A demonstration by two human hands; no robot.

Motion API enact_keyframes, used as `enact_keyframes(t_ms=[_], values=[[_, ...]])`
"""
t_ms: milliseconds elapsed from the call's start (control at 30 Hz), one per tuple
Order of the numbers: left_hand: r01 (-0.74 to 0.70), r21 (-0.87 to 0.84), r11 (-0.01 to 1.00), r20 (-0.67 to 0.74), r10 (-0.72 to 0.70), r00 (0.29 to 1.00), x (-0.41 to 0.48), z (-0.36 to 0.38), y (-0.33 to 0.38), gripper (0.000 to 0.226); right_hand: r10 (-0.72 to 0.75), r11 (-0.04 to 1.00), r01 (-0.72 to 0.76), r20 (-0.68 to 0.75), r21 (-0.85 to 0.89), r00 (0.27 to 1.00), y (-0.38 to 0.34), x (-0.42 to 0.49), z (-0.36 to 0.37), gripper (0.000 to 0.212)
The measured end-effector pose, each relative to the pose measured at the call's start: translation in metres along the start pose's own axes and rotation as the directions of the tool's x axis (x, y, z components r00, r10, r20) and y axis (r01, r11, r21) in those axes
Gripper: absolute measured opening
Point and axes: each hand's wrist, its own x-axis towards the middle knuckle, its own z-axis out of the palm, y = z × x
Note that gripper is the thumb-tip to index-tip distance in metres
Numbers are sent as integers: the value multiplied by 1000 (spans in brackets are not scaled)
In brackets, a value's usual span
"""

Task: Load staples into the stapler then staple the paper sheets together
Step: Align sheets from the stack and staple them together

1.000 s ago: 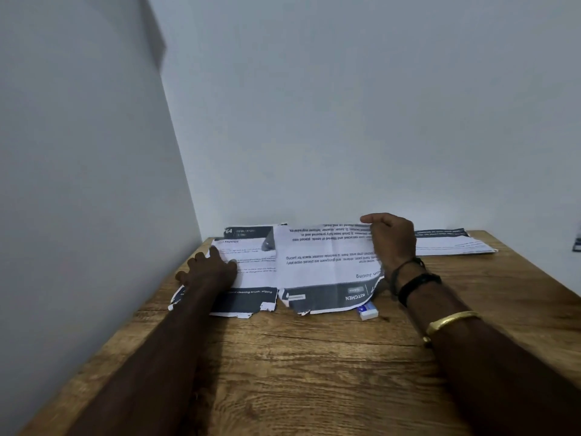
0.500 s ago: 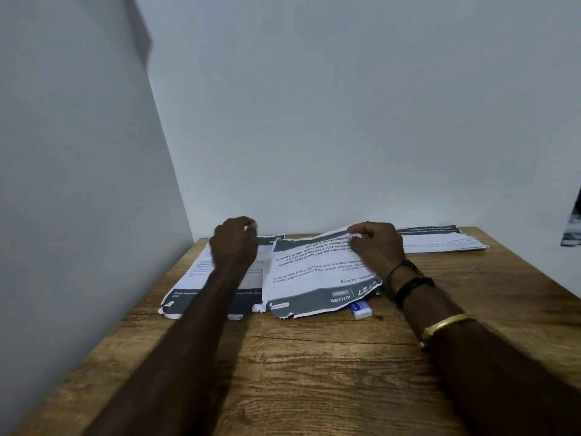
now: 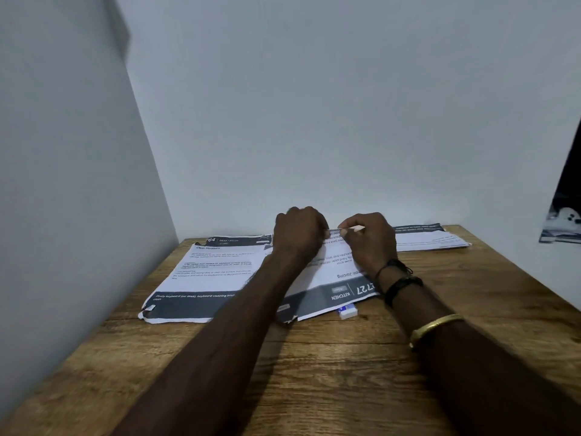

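Two-handed now: left hand (image 3: 298, 237) came off the left sheet (image 3: 213, 269) beside the KITCHEN sheet (image 3: 327, 276) and joins right hand (image 3: 369, 247) pinching its far edge, fingers curled. Small box (image 3: 347, 312), staples I reckon, at its near edge; stapler unseen.

Printed paper: three, namely left sheet (image 3: 213, 272), middle sheet (image 3: 333, 278), right sheet (image 3: 430, 240) (possibly a stack).
Small white box (image 3: 347, 311): one.
Hands: two, left hand (image 3: 298, 234), right hand (image 3: 371, 243).
Black wristbands (image 3: 402, 283): two.
Gold bangle (image 3: 437, 324): one.
Counter (image 3: 314, 372): one.

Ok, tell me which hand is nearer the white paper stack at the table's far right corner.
Right. The right hand pinches the printed white sheet just left of the white paper stack; the left hand holds it further left.
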Motion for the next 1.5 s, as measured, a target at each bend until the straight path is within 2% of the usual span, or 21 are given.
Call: enact_keyframes(t_ms=[367, 433, 533, 667, 967, 1200, 1267, 1300, 1333, 1367, 1400, 1433, 1500], values=[[142, -92, 986, -34, -146, 989, -12, -10, -53, 14, 34, 997, -13, -268, 82, 963, 3, 7, -20, 12], [111, -141, 984, -43, -118, 992, -12, -8, -56, 12, 26, 997, -4, -273, 81, 962, 2, 7, -22, 12], [39, -221, 974, -44, -50, 998, -10, -9, -44, 25, -13, 995, 37, -239, 94, 971, -3, 4, -19, 12], [-19, -187, 982, -74, 5, 997, -2, -8, -21, 23, -49, 992, 72, -202, 106, 978, -10, 1, -18, 11], [118, -233, 965, -134, -152, 979, -10, -2, -51, 11, -4, 999, 19, -319, 44, 948, -4, 2, -26, 11], [216, -335, 917, -274, -315, 909, -17, 5, -69, 14, -42, 996, 67, -382, 51, 923, -4, 4, -26, 8], [201, -531, 823, -256, -381, 888, -14, 2, -62, 17, -60, 990, 106, -407, 92, 911, -7, 5, -26, 9], [187, -695, 694, -194, -431, 881, -12, -1, -57, 20, -77, 984, 136, -413, 117, 908, -8, 5, -26, 10], [179, -842, 510, -105, -478, 872, -10, -5, -52, 24, -95, 975, 168, -416, 142, 904, -10, 6, -26, 10], [188, -931, 311, 2, -514, 858, -8, -9, -49, 29, -108, 967, 194, -418, 168, 902, -11, 5, -27, 10], [218, -962, 164, 100, -532, 841, -5, -12, -47, 35, -115, 959, 211, -420, 191, 900, -12, 4, -27, 9], [258, -962, 89, 170, -541, 824, -2, -14, -48, 40, -119, 953, 222, -421, 206, 899, -12, 3, -28, 9], [296, -955, 24, 241, -521, 819, 0, -13, -52, 36, -129, 952, 230, -417, 202, 900, -13, 1, -29, 9]])
